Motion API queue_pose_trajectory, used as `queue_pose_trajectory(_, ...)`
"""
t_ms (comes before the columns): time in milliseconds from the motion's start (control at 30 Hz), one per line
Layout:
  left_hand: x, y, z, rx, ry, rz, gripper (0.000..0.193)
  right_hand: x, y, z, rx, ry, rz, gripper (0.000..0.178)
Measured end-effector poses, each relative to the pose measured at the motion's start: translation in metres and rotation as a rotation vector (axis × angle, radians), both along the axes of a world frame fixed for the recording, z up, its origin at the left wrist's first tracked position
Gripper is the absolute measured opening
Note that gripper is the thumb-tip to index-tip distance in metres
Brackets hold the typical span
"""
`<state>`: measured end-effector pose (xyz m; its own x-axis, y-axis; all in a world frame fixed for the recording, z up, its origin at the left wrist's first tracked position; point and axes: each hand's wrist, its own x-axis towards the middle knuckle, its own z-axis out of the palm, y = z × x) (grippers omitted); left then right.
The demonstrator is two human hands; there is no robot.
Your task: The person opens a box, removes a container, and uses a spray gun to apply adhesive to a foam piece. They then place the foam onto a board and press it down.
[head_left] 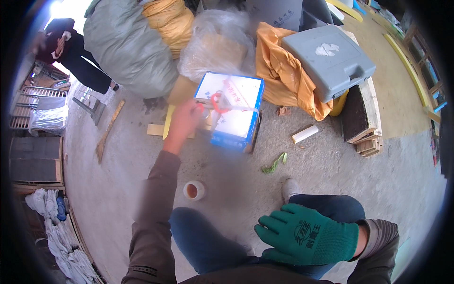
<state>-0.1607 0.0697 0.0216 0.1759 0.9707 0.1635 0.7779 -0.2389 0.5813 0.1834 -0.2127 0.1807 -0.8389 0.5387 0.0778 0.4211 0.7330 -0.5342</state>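
The white box point(236, 125) (blue-edged, printed) lies by the left hand point(185, 119).

Box point(240, 122) before plastic bag point(217, 45), cup point(201, 190) nearer; case point(326, 59) at right, broom point(111, 128) at left

Left arm point(160, 189) is extended; the bare left hand point(183, 119) is at the left side of the blue-and-white box point(234, 127), finger closure indeterminate through blur. Right arm point(380, 246) is bent; the gloved right hand point(302, 234), nearer the body than the box, is back-up, fingers extended leftward.
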Motion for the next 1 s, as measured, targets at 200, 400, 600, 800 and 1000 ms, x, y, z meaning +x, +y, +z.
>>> queue_pose_trajectory(200,-0.006,0.017,0.012,-0.042,0.201,-0.135,0.016,0.003,0.002,-0.001,-0.010,-0.044,0.060,0.054)
queue_pose_trajectory(400,-0.013,0.024,0.029,-0.038,0.261,-0.348,0.011,0.002,-0.001,0.001,0.030,0.053,0.008,0.054)
queue_pose_trajectory(600,-0.018,0.036,0.026,-0.018,0.310,-0.370,0.010,0.000,0.010,0.025,-0.106,-0.084,0.091,0.051)
queue_pose_trajectory(800,-0.005,0.040,0.006,0.284,0.646,-0.401,0.017,-0.007,0.010,0.041,-0.090,-0.059,0.091,0.045)
queue_pose_trajectory(1000,-0.009,0.029,0.014,0.457,0.564,-0.475,0.016,-0.002,0.000,0.038,-0.082,-0.161,0.103,0.039)
